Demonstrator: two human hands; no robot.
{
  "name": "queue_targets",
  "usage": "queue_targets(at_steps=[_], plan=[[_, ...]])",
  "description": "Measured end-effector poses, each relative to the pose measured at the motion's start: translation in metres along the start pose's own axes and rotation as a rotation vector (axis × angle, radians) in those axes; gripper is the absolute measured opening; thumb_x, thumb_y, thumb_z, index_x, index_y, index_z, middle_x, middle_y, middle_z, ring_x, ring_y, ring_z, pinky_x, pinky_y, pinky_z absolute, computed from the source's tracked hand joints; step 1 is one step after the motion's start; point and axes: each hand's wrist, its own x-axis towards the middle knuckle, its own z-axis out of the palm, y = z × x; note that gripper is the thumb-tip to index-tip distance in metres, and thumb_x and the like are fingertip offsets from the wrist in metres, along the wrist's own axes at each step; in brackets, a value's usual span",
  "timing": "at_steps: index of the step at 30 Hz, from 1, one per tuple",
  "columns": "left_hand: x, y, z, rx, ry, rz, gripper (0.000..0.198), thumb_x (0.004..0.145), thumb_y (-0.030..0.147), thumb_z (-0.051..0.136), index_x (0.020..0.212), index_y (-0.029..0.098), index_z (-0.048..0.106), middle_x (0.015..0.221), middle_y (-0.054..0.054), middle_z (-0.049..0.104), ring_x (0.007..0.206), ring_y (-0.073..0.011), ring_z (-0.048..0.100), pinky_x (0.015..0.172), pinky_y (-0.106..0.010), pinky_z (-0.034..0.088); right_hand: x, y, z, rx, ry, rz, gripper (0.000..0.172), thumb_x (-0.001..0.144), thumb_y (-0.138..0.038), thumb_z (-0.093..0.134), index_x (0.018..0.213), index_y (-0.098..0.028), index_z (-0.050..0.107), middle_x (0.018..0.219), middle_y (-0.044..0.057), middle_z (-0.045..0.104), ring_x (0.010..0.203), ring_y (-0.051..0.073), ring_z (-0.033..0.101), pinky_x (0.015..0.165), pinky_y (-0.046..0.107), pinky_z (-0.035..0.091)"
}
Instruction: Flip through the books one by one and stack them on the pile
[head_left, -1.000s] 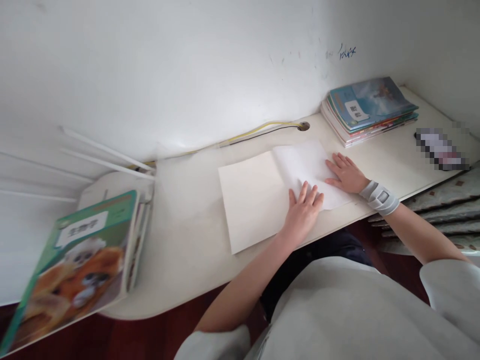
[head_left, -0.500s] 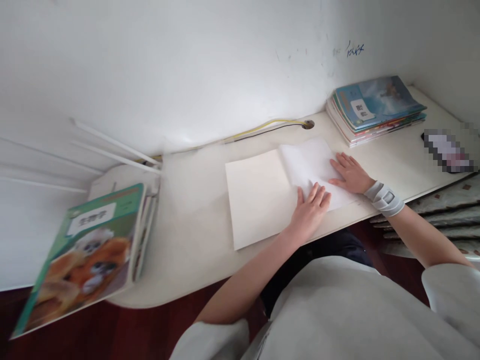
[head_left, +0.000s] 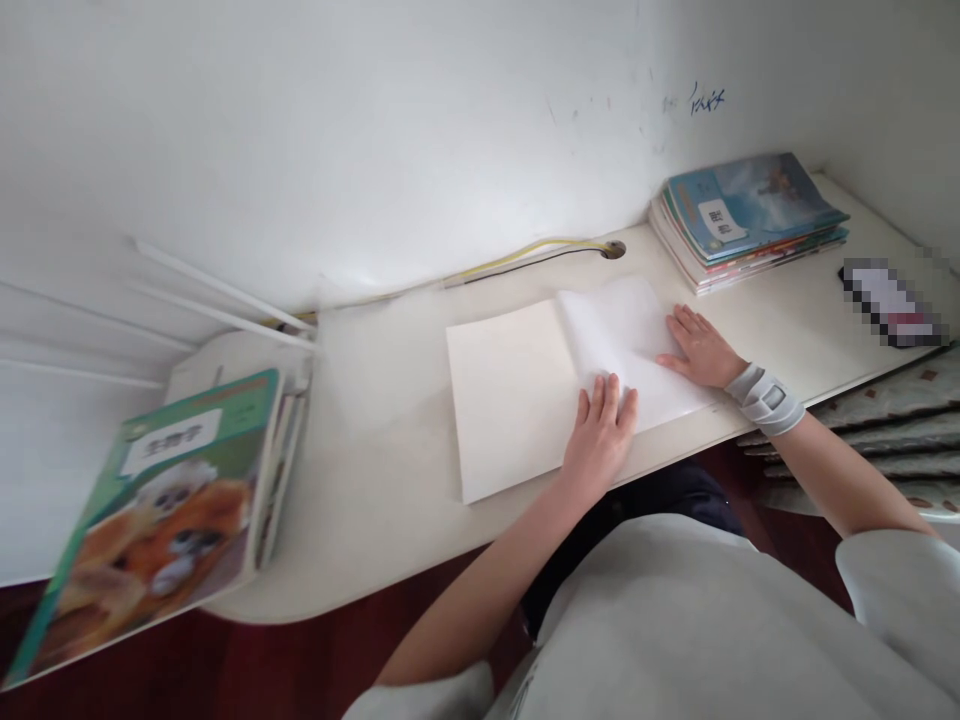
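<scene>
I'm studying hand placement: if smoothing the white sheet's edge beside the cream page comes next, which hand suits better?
Probably the left hand: it lies by that edge of the white sheet, next to the cream page. The right hand rests at the sheet's opposite side.

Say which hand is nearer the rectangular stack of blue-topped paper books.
Right. The right hand lies in front of the stack, slightly to its left; the left hand lies farther left and closer to the person.
</scene>
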Motion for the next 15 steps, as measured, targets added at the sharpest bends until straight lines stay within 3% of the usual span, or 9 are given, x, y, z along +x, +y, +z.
queue_targets(at_steps=[11,13,15], plan=[[0.01,0.001,-0.011,-0.094,-0.129,0.042,0.042,0.091,0.012,0.036,0.133,0.01,0.042,0.145,-0.026,0.031,0.137,-0.0358,0.022,0.107,-0.058,0.026,-0.001,0.001,-0.002,-0.015,-0.022,0.015,0.086,0.085,-0.067,0.029,0.136,0.003,0.036,0.144,0.028,0.031,0.136,0.037,0.025,0.107,0.05,0.026],[0.005,-0.009,-0.017,-0.21,-0.13,0.099,0.049,0.092,0.025,0.042,0.139,0.013,0.034,0.148,-0.023,0.027,0.139,-0.0325,0.019,0.109,-0.054,0.027,-0.002,-0.001,-0.003,-0.02,-0.003,0.016,0.083,0.086,-0.065,0.029,0.136,0.001,0.037,0.143,0.028,0.033,0.136,0.036,0.027,0.107,0.051,0.027],[-0.006,-0.031,-0.025,-0.306,-0.06,0.065,0.058,0.092,0.038,0.041,0.143,0.017,0.025,0.151,-0.019,0.023,0.14,-0.0284,0.016,0.111,-0.05,0.026,-0.005,-0.005,-0.006,-0.036,0.041,0.016,0.078,0.088,-0.063,0.028,0.136,-0.002,0.038,0.143,0.027,0.034,0.136,0.035,0.027,0.106,0.052,0.026]])
